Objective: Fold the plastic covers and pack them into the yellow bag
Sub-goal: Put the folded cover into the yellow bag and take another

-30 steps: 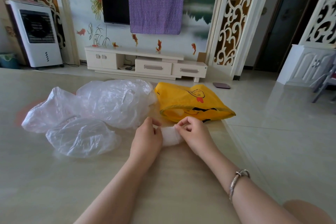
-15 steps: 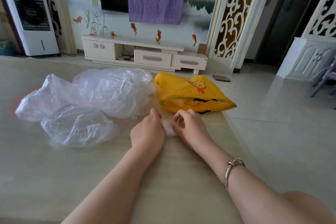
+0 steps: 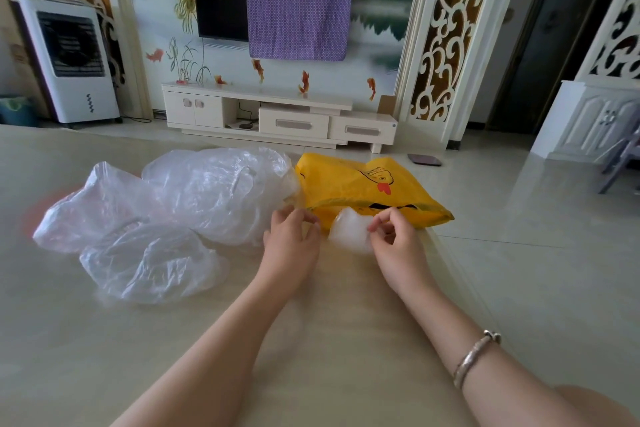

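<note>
Right hand (image 3: 394,236) pinches folded cover (image 3: 348,230) at yellow bag (image 3: 363,184); left hand (image 3: 291,239) loosely curled, empty; loose covers (image 3: 166,218) crowd tabletop (image 3: 104,340) left.

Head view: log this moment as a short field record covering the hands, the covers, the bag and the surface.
right hand: pinches the small folded plastic cover, lifted at the bag's mouth
left hand: fingers curled at the yellow bag's near edge; whether they grip it cannot be told
yellow bag: lies flat, duck print up
unfolded plastic covers: crumpled pile left of the bag
table: beige, glossy
task stage: one cover folded, not yet inside
</note>
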